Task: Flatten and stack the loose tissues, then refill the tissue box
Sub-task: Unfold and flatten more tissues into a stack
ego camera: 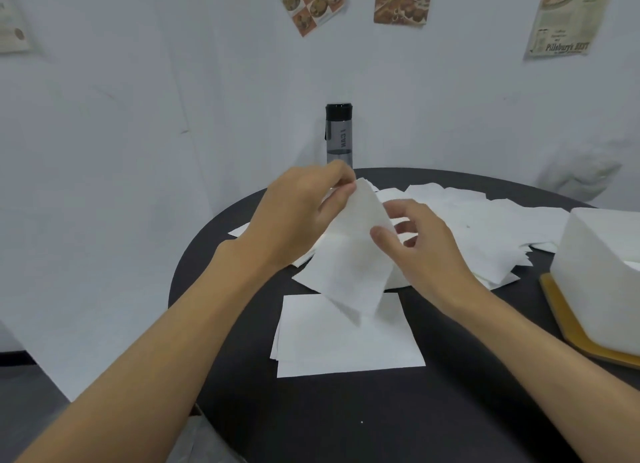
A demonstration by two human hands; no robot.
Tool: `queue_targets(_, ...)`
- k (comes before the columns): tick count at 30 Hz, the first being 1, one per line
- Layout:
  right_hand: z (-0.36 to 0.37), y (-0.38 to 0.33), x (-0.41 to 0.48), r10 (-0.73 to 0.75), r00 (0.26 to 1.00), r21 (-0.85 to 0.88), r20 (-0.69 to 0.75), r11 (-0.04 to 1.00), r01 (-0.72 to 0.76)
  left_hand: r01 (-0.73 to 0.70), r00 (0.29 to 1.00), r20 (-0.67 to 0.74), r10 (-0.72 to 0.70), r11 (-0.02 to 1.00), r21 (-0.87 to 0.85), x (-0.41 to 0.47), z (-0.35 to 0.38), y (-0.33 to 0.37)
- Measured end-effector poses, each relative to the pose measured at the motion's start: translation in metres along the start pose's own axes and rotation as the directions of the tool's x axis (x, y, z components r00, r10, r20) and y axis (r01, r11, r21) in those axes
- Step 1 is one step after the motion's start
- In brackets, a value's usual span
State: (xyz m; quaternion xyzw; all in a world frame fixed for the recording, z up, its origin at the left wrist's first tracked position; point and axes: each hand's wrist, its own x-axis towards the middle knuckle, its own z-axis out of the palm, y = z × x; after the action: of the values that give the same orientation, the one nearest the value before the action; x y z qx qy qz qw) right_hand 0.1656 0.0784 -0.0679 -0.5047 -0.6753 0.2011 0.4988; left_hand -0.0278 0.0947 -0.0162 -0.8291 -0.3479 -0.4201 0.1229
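Left hand (pixel 304 213) pinches 1 tissue (pixel 349 262) by its top corner above the flat stack (pixel 346 341); right hand (pixel 426 251), fingers loosely curled, thumb touching its edge. Bottle (pixel 338 133) reads "I CAN"; poster (pixel 568 16) "Pillsbury's BEST".

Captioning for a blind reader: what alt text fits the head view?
A left hand pinches a white tissue by its top corner above a stack on a dark round table; the right hand hovers beside it. Loose tissues, a tissue box and a bottle sit behind.
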Motion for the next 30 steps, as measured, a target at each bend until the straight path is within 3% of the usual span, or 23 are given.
queue_targets(7,-0.010,-0.005,-0.001,-0.032,0.999,0.028,0.009,0.999,0.032,0.086,0.996,-0.014,-0.088,0.989,-0.124,-0.007,-0.013,0.000)
queue_targets(12,-0.014,-0.014,-0.003,0.024,0.997,0.319,0.079,0.947,-0.048,0.209,0.977,0.097,-0.191,0.948,-0.241,-0.017,-0.024,0.005)
queue_targets(18,-0.023,-0.016,-0.001,-0.011,0.969,0.589,0.247,0.796,-0.141,0.375,0.924,0.132,-0.358,0.789,-0.486,-0.019,-0.036,0.004)
queue_targets(22,-0.026,-0.022,-0.002,-0.060,0.951,0.664,0.303,0.729,-0.165,0.492,0.871,0.247,-0.425,0.764,-0.418,-0.018,-0.032,-0.004)
queue_targets(30,-0.029,-0.030,-0.007,-0.008,0.952,0.669,0.306,0.713,-0.209,0.557,0.795,0.497,-0.348,0.744,-0.369,-0.018,-0.024,0.005)
